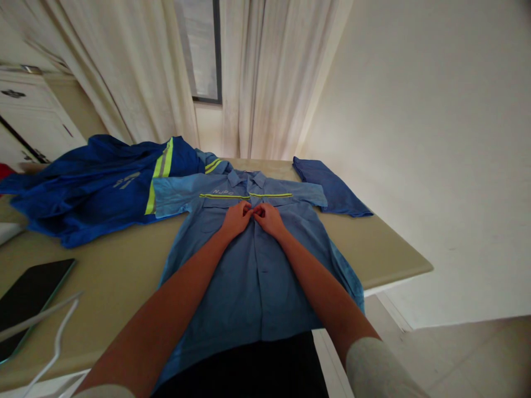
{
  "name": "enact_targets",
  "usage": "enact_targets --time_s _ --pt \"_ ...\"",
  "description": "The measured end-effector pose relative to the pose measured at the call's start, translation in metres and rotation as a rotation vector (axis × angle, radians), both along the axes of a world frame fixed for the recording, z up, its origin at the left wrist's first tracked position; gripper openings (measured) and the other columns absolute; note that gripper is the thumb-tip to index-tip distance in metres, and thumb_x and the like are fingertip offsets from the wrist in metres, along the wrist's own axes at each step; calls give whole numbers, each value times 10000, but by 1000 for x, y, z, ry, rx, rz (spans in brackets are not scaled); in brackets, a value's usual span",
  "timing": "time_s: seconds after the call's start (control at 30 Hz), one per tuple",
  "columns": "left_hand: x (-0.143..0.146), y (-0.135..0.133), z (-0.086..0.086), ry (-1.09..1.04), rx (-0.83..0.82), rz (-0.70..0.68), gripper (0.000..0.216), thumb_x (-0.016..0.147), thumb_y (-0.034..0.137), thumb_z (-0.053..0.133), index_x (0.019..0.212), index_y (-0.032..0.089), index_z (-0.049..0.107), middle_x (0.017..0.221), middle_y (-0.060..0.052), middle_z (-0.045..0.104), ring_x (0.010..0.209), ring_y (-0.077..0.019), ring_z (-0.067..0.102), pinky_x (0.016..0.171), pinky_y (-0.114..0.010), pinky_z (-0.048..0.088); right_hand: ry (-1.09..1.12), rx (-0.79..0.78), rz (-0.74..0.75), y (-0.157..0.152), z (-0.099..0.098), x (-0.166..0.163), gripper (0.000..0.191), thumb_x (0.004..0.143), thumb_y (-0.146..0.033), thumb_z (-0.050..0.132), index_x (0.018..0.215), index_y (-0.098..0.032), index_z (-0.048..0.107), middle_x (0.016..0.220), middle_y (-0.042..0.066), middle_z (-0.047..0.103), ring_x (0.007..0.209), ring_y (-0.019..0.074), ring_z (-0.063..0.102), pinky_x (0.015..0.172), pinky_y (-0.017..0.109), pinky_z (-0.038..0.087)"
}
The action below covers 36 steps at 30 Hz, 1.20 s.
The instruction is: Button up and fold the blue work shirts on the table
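Observation:
A light blue short-sleeved work shirt [249,276] with a yellow reflective chest stripe lies face up on the beige table [124,276], collar away from me. My left hand [235,217] and my right hand [269,217] meet at the shirt's front placket just below the stripe. Both have fingers curled in a pinch on the fabric edges at the centre. What is between the fingertips is too small to make out.
A heap of dark blue workwear [95,188] with yellow stripes lies at the back left. A folded dark blue garment [332,188] sits at the back right. A dark tablet [29,298] and a white cable [58,337] lie near left. Curtains [257,72] hang behind; the table edge [398,271] drops off right.

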State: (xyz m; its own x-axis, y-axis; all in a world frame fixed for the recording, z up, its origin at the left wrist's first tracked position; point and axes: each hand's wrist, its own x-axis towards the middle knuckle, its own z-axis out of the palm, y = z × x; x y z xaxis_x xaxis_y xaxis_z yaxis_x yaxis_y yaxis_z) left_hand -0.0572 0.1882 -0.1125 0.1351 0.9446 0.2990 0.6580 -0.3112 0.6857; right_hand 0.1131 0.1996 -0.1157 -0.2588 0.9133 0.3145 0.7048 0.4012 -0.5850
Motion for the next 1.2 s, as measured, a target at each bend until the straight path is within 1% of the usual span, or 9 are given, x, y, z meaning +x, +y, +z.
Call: enact_targets --time_s 0.1,0.27,0.37,0.5,0.6,0.67,0.8,1.03,1.2 --pt "0 0 -1 4 0 -14 205 940 180 636 1137 189 692 1067 -85 804 988 -223 764 917 -329 577 -18 -30 -28 -3 2 -2 126 874 -207 721 996 -190 748 884 22 720 792 170 632 750 277 469" --pt "4 -3 0 56 5 41 176 945 215 641 1099 187 721 1047 -91 803 984 -237 758 937 -351 575 -92 10 -79 -9 4 -4 114 904 -238 701 1004 -195 737 936 37 713 837 176 619 786 285 465" --pt "3 -1 0 17 -19 22 172 936 192 644 1073 205 747 1081 -78 809 1018 -232 758 966 -353 570 -115 13 -82 -11 5 -4 99 919 -246 689 998 -203 730 969 46 709 866 180 619 806 288 469" --pt "-1 3 1 -31 -64 18 196 890 139 657 1047 198 760 1071 -75 812 1008 -222 759 958 -344 573 -112 -7 -96 -11 6 -6 89 918 -282 707 968 -212 725 967 47 711 874 186 625 809 291 473" --pt "-1 2 2 -31 -79 37 210 873 139 664 1061 196 739 1070 -78 807 982 -214 754 931 -333 572 -92 -37 -83 -10 7 -5 85 907 -278 718 963 -214 724 938 35 715 845 182 624 782 285 472" --pt "1 1 3 -33 -80 71 276 852 138 675 1122 188 704 1030 -75 801 930 -210 749 890 -326 568 -82 -46 -52 -9 8 -4 70 906 -256 714 962 -215 721 911 24 712 821 178 618 771 281 468" --pt "7 -4 3 -41 -71 148 397 830 149 688 1220 182 624 941 -46 782 852 -208 732 825 -320 546 -85 -7 15 -7 7 0 83 917 -193 672 987 -213 712 916 24 703 837 180 608 793 282 462" --pt "9 -8 5 27 -59 162 221 884 221 673 1103 203 651 979 -59 783 934 -232 736 858 -332 527 -92 28 1 -8 5 0 136 933 -162 625 1018 -224 711 1008 40 696 902 188 611 836 292 469" --pt "8 -9 7 59 -44 140 319 878 173 649 1193 217 625 945 -42 767 917 -238 731 850 -335 532 -75 -69 -27 -7 9 -4 102 891 -230 699 983 -208 737 903 29 721 830 190 640 780 291 481"
